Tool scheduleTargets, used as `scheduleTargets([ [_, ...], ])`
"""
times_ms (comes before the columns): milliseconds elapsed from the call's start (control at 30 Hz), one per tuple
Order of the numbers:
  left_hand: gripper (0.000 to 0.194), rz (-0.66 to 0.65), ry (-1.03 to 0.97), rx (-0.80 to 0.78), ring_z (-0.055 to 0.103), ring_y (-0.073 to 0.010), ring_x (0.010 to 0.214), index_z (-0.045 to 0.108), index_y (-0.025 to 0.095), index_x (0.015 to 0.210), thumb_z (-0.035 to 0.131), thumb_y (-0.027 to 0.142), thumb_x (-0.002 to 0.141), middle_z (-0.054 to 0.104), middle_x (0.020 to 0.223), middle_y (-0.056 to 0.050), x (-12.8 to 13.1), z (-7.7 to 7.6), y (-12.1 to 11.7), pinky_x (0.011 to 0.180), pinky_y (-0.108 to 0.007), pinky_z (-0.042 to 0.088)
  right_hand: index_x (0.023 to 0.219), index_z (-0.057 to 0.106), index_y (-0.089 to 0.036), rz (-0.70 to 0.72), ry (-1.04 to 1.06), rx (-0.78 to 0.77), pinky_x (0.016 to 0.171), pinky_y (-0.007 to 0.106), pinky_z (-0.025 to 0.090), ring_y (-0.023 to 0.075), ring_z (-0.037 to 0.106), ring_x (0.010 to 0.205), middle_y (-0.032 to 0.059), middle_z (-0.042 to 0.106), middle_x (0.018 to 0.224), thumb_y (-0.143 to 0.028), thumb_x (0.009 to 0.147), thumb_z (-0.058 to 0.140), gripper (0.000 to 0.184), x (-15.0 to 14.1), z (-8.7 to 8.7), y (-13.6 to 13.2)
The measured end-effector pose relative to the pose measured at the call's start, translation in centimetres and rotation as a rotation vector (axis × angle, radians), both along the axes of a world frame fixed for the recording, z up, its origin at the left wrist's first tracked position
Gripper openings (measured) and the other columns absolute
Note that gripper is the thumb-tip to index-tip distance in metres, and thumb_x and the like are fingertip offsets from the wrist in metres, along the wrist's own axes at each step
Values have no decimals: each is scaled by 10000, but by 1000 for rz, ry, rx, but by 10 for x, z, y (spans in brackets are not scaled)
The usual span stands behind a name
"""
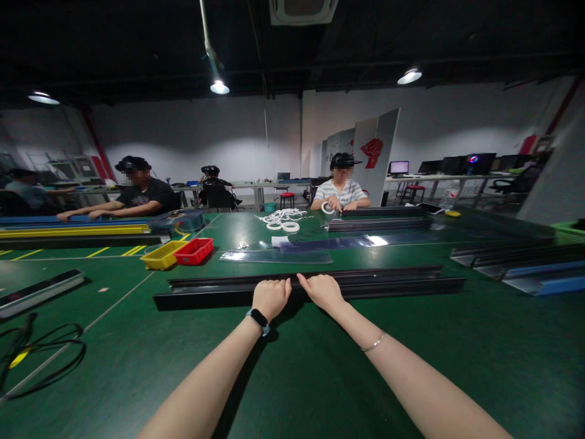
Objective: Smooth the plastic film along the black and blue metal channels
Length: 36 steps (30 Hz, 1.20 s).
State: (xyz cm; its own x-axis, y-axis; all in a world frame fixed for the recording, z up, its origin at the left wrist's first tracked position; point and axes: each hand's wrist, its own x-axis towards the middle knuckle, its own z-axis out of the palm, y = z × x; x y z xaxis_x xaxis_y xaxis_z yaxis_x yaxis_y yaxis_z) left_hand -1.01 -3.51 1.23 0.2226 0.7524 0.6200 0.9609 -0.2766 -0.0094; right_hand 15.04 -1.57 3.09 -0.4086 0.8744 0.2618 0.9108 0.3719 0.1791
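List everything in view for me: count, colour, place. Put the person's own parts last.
Table: one, green, beneath the work
Black channel: count unclear, black, under both hands
Clear strips: at least two, transparent, beyond it
Rolls: at least two, white, farther back
Bins: two, yellow and red, left of centre
Bar: one, black and silver, left
Cable: count unclear, black, lower left
Long profiles: several, blue, yellow, black, both sides
Co-workers: at least four, varied clothing, background
Stools: two, red, background
Lamps: three, white, overhead
Watch: one, dark-faced, left wrist
Bracelet: one, silver, right forearm
Left hand: one, bare, on channel
Right hand: one, bare, on channel
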Motion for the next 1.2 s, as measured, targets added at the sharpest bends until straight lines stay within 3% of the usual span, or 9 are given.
scheduleTargets([
  [133,455,0,9,-3,503,-142,547,551,154,626,202,356,836,563,591,-51,0,0,0,528,-245,272,1207,358,-275,83,-91,14,617,241,350,137,540,692,85,579,725,-287,867,96,430,4,1,1],
  [333,456,2,0,-1,502,-137,547,551,148,624,202,351,836,564,588,-51,0,1,-2,532,-238,278,1226,289,-339,103,-132,31,601,244,350,146,539,686,65,574,720,-268,865,108,410,5,3,1],
  [667,457,-9,-24,-1,494,-121,543,553,129,616,215,345,835,556,574,-63,1,3,-4,540,-228,287,1042,529,-229,25,-34,-5,647,253,361,136,549,701,86,586,719,-395,855,55,536,0,5,-4],
  [800,448,-9,-25,1,490,-123,543,546,136,609,217,338,836,552,571,-57,1,2,-4,541,-237,281,874,606,-197,-23,38,-8,659,256,364,142,553,705,82,594,724,-457,838,56,610,-1,3,-4],
  [933,427,-8,-27,8,490,-124,577,539,142,634,216,331,839,550,594,-53,2,2,-4,556,-238,276,724,629,-168,-74,183,28,649,237,363,144,551,722,82,595,727,-492,822,23,693,-4,3,-6],
  [1200,400,-7,-41,19,486,-132,661,537,154,717,215,356,840,553,662,-50,1,2,-4,576,-238,275,710,632,-165,-92,250,-9,661,227,360,133,555,713,80,602,730,-498,818,5,718,-4,4,-7],
])
